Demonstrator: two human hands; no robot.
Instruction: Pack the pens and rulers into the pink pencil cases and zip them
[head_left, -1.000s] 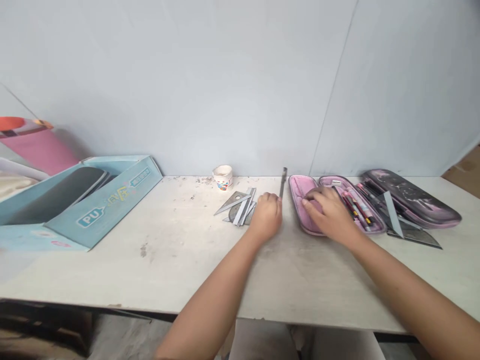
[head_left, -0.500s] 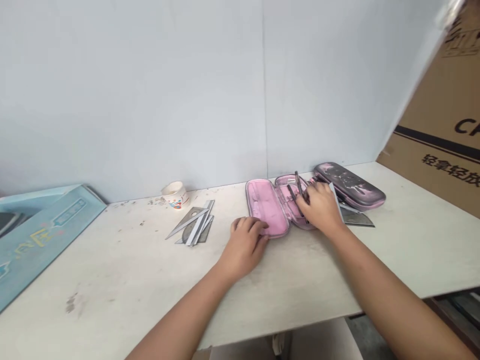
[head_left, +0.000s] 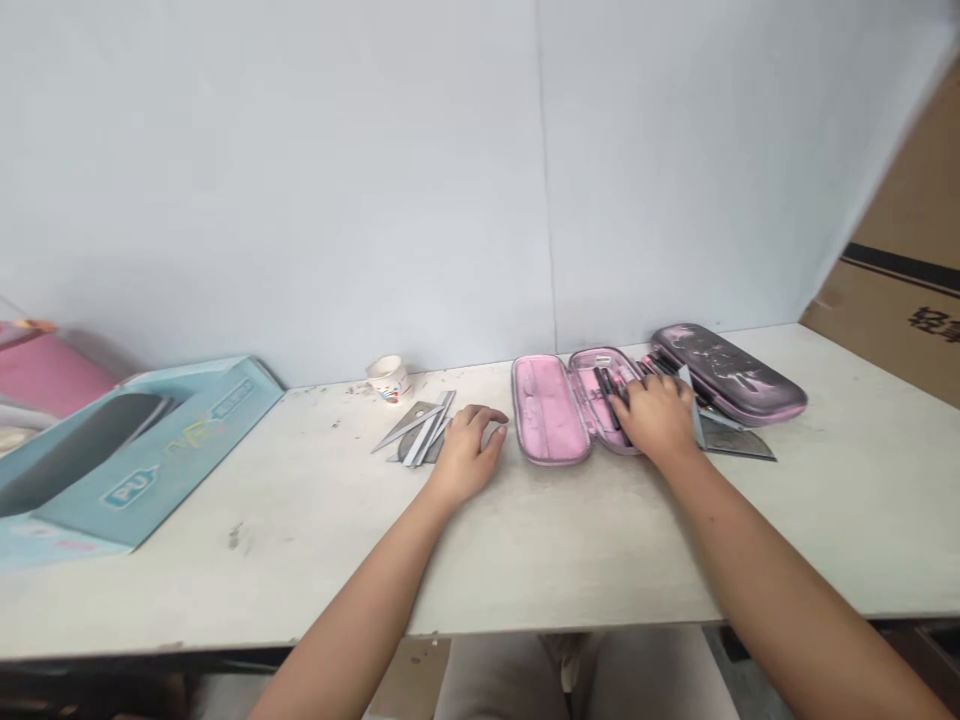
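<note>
A pink-lined pencil case (head_left: 553, 415) lies unzipped and spread flat on the table. Over its right half is my right hand (head_left: 660, 415), fingers curled down around dark pens (head_left: 606, 392) that lie in the case; its fingertips are partly hidden. My left hand (head_left: 469, 445) rests left of the case, fingers loosely bent and apart, with nothing in it. Beside its fingers a small pile of rulers and set squares (head_left: 420, 430) lies on the table, partly covered by the hand.
Behind my right hand sits a closed dark pencil case (head_left: 731, 375), with a set square (head_left: 739, 440) near it. A paper cup (head_left: 388, 378) stands close to the wall. At left is a light blue box (head_left: 202, 430); at right, a cardboard carton (head_left: 892, 290).
My left hand has left the open case's edge and moved left beside the rulers. In my right hand the pens have gone from upright to lying lower in the case. The view has shifted left.
</note>
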